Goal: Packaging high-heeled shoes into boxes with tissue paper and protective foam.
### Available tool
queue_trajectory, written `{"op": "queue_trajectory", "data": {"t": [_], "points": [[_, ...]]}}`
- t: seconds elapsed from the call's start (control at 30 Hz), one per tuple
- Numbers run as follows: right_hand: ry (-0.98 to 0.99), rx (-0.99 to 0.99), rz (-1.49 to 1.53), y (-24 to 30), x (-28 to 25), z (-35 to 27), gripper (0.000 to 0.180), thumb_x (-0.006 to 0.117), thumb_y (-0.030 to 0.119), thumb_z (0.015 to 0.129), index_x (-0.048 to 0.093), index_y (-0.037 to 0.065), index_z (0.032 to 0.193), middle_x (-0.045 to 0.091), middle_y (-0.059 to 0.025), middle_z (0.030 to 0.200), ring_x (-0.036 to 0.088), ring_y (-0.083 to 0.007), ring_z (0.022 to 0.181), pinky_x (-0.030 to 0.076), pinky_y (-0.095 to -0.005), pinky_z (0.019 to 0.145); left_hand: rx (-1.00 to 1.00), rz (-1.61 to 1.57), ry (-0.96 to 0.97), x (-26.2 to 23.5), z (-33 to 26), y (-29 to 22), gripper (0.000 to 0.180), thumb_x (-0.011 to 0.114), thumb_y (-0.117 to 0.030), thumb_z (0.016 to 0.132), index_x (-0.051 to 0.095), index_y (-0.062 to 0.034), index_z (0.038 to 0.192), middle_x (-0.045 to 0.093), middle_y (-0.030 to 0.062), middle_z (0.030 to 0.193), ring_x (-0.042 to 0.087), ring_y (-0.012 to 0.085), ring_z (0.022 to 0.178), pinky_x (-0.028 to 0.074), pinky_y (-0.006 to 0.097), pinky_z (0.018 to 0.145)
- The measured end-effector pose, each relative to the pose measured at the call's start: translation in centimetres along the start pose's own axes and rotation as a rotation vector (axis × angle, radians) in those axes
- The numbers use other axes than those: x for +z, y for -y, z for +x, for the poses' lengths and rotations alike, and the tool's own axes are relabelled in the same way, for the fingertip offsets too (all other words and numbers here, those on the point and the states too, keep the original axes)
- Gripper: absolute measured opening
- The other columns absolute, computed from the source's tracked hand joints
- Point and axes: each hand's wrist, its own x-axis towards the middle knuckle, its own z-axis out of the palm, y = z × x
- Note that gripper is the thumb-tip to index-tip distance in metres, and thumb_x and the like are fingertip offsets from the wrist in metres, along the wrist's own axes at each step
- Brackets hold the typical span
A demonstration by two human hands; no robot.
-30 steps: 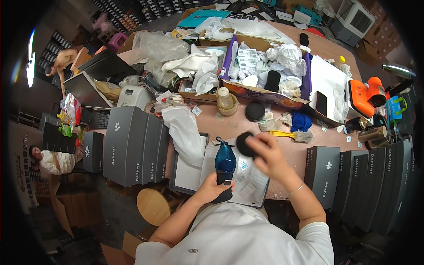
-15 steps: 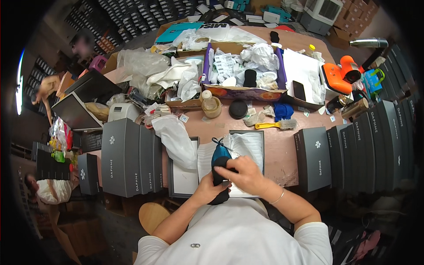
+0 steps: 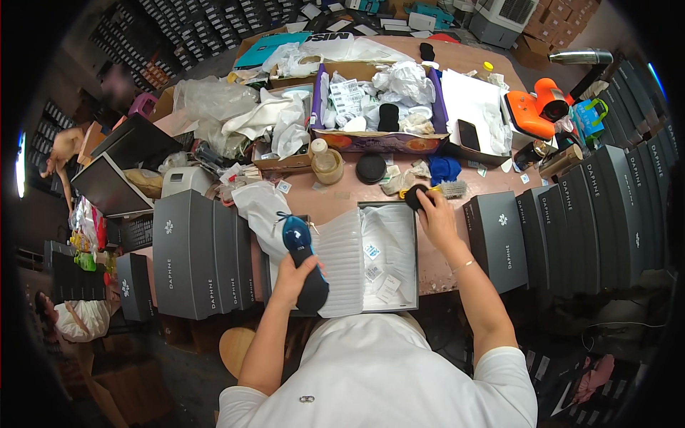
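My left hand (image 3: 290, 279) grips a blue-and-black shoe (image 3: 298, 235) with a thin dark bow at its glossy blue tip. It is held tilted above the left side of the open shoe box and its wrapping. My right hand (image 3: 438, 220) is closed on a small black pad (image 3: 414, 197), just over the yellow-handled brush. Between my hands, the open grey shoe box (image 3: 416, 250) holds white tissue and a few small white packets and tags (image 3: 389, 285). A ribbed white foam sheet (image 3: 341, 260) drapes over its left side.
Upright grey shoe boxes stand at left (image 3: 189, 257) and right (image 3: 499, 239). Behind are a brush (image 3: 452, 190), blue cloth (image 3: 444, 169), round black tin (image 3: 370, 169), bottle (image 3: 326, 164) and purple-edged carton (image 3: 385, 143) of crumpled paper. An orange device (image 3: 528, 114) sits far right.
My hands have parted. The left has carried the shoe left, off the open box; the right has moved away to the right with the black pad, toward the brush. The view has shifted slightly.
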Motion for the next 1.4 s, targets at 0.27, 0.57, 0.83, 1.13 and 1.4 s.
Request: {"op": "queue_trajectory", "data": {"t": [0.27, 0.57, 0.83, 1.13, 1.4], "points": [[0.462, -0.162, -0.242, 2.9, 5.3, -6.7, 0.022, 0.067, 0.027, 0.080, 0.065, 0.011, 0.094, 0.061, -0.0073, 0.090, 0.056, -0.0248, 0.097, 0.039, -0.0395, 0.078, 0.615, 0.762, -0.274, 0.3, 3.3, 4.2, 0.061, 0.066, -0.016, 0.085, 0.038, 0.0041, 0.135, 0.040, 0.0270, 0.136, 0.038, 0.0370, 0.128, 0.030, 0.041, 0.108], [-0.141, 0.186, 0.464, 2.9, 2.1, -7.4, 0.012, 0.054, 0.010, 0.090, 0.058, -0.001, 0.093, 0.060, -0.0152, 0.090, 0.058, -0.0323, 0.083, 0.046, -0.0376, 0.074, -0.236, 0.378, 0.286, 10.6, 4.7, 17.4, 0.083, 0.067, -0.026, 0.082, 0.021, 0.0062, 0.144, 0.027, 0.0286, 0.145, 0.029, 0.0339, 0.137, 0.028, 0.038, 0.110], [-0.223, 0.642, 0.870, 2.9, 1.0, -10.2, 0.016, 0.052, 0.007, 0.092, 0.057, -0.002, 0.104, 0.062, -0.0118, 0.094, 0.061, -0.0215, 0.090, 0.048, -0.0312, 0.080, 0.456, 0.624, 0.338, 12.7, 3.6, 13.3, 0.056, 0.066, -0.020, 0.080, 0.048, 0.0033, 0.128, 0.047, 0.0252, 0.133, 0.045, 0.0318, 0.126, 0.036, 0.035, 0.103], [0.722, -0.100, 0.614, 11.7, -4.0, -6.1, 0.045, 0.060, 0.013, 0.084, 0.051, 0.002, 0.127, 0.050, -0.0247, 0.129, 0.050, -0.0334, 0.120, 0.038, -0.0447, 0.102, 0.774, 1.019, 0.904, 17.4, 1.1, 13.5, 0.035, 0.058, -0.010, 0.085, 0.057, -0.0016, 0.119, 0.061, 0.0221, 0.109, 0.057, 0.0332, 0.107, 0.046, 0.039, 0.090], [0.160, 0.222, -0.475, 0.4, -0.4, -6.7, 0.056, 0.061, 0.009, 0.079, 0.046, 0.004, 0.133, 0.046, -0.0215, 0.133, 0.042, -0.0374, 0.125, 0.031, -0.0516, 0.105, 0.562, 0.779, 0.010, 9.2, 2.6, 10.9, 0.065, 0.067, -0.011, 0.080, 0.037, 0.0042, 0.136, 0.039, 0.0254, 0.134, 0.038, 0.0404, 0.126, 0.030, 0.043, 0.108]]}}
